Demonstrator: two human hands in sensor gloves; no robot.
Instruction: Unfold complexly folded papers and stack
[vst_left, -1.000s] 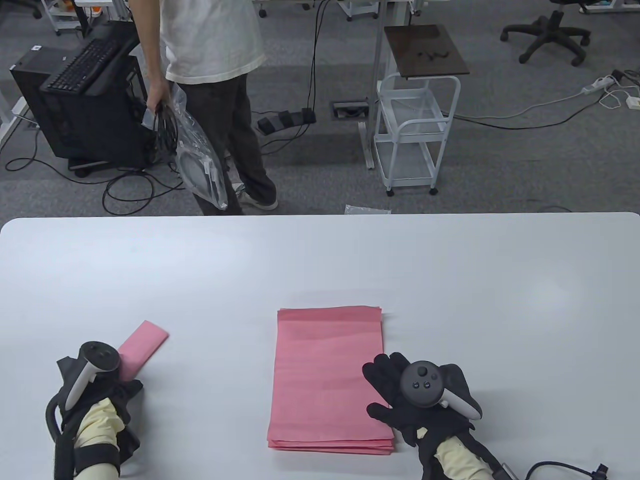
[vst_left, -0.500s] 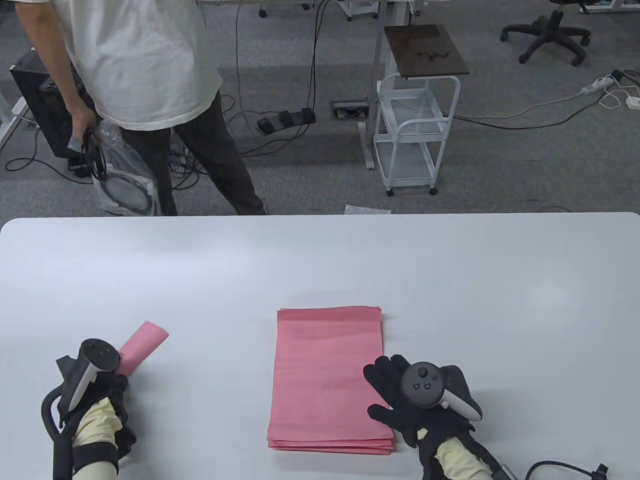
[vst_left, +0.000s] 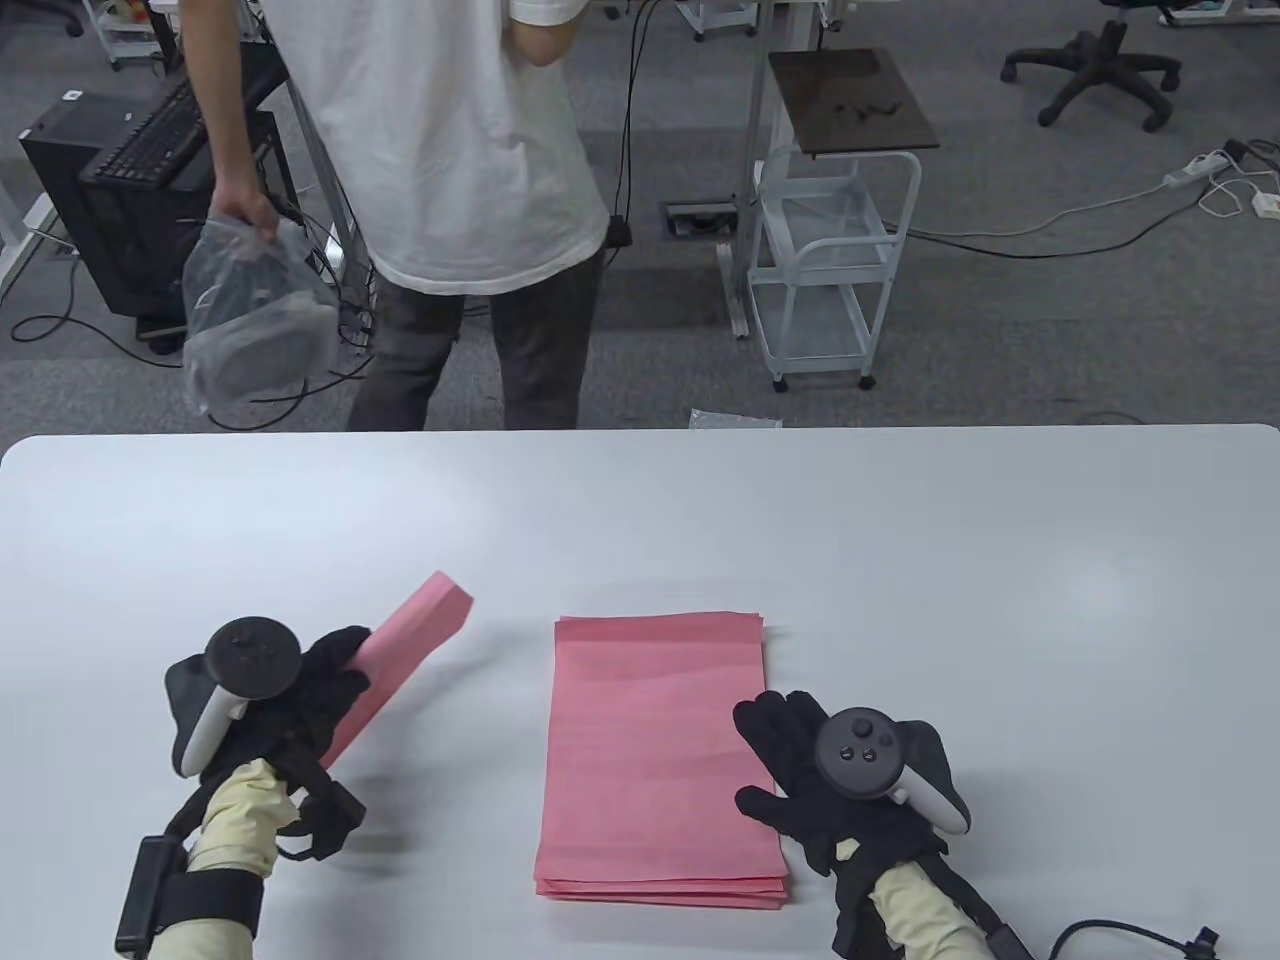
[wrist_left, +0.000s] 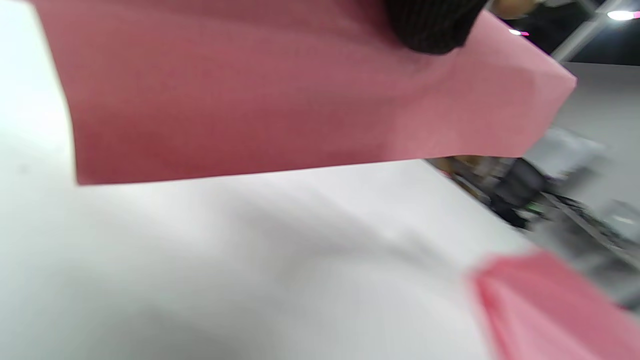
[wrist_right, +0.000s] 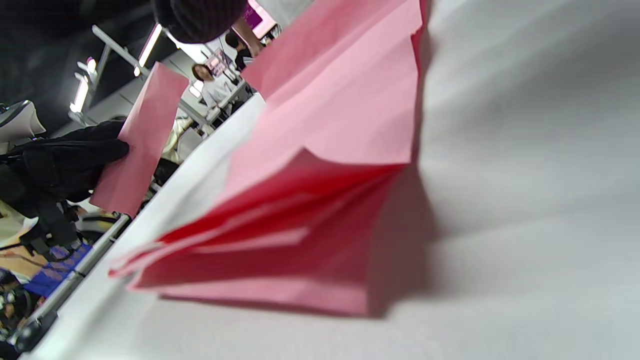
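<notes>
A stack of flat pink papers (vst_left: 660, 760) lies on the white table (vst_left: 900, 560) near the front middle; it also shows in the right wrist view (wrist_right: 325, 165). My left hand (vst_left: 320, 690) grips a folded pink paper (vst_left: 405, 650) and holds it lifted above the table, left of the stack. The folded paper fills the top of the left wrist view (wrist_left: 280, 95) and shows in the right wrist view (wrist_right: 140, 145). My right hand (vst_left: 800, 770) rests open and flat at the stack's right edge, fingers on the paper.
A person in a white shirt (vst_left: 440, 150) stands just beyond the table's far edge, holding a plastic bag (vst_left: 255, 315). A white cart (vst_left: 830, 270) and cables are on the floor behind. A black cable (vst_left: 1130, 935) lies at the table's front right corner.
My left hand has lifted the folded pink paper off the table and carried it right and forward toward the stack. My right hand has barely moved. The person behind has shifted right.
</notes>
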